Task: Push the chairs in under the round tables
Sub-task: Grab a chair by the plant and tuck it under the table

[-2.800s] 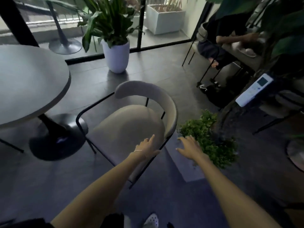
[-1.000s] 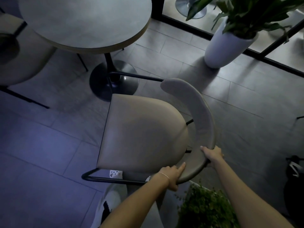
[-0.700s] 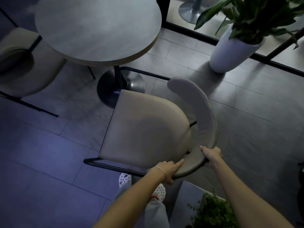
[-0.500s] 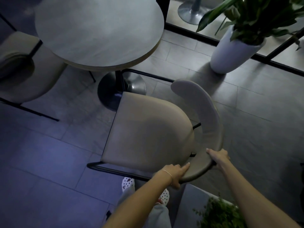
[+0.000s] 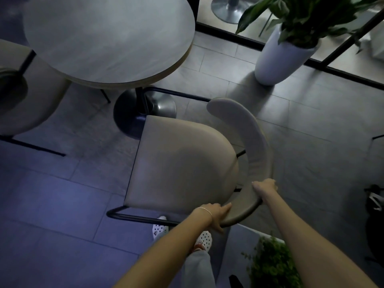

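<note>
- chair (image 5: 182,163): seat front just short of the round table (image 5: 108,38) edge; not yet under.
- our left hand (image 5: 214,213) and right hand (image 5: 265,187) clasp its backrest (image 5: 249,142).

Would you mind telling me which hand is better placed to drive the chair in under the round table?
Probably the right hand: it grips the chair's backrest nearer its middle. The left hand holds the backrest's near end, off to one side of the line towards the round table.

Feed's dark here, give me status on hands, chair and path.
Left hand and right hand grip chair backrest. Seat outside round table. Table base ahead.
</note>
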Motion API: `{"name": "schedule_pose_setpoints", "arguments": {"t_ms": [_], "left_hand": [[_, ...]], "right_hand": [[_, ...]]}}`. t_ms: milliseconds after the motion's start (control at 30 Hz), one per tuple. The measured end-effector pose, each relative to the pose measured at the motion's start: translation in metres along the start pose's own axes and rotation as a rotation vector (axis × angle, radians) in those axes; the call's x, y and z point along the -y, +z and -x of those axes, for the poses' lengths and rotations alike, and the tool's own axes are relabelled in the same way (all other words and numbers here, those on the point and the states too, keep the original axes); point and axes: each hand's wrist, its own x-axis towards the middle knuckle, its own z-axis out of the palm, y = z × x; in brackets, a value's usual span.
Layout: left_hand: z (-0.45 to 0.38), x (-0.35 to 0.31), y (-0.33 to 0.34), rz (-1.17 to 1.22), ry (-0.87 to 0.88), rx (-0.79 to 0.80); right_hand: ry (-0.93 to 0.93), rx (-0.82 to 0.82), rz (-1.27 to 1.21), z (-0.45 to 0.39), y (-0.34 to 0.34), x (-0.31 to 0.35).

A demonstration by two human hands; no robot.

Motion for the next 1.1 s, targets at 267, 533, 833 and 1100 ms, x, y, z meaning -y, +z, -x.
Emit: {"name": "schedule_pose_setpoints", "arguments": {"t_ms": [267, 533, 833, 1100], "left_hand": [[0.018, 0.039, -0.077, 0.127, -0.193, -0.274], [0.006, 0.041, -0.142, 0.35, -0.375, -0.62], [0.008, 0.032, -0.169, 0.529, -0.565, -0.789], [0.005, 0.029, -0.198, 0.533, -0.578, -0.832]], "right_hand": [[-0.617, -0.063, 0.431, 0.04, -0.014, 0.064], [-1.006, 0.043, 0.75, 0.031, -0.019, 0.145], [-1.254, 0.171, 0.916, 0.015, -0.035, 0.205], [-1.298, 0.202, 0.877, 0.012, -0.049, 0.232]]}}
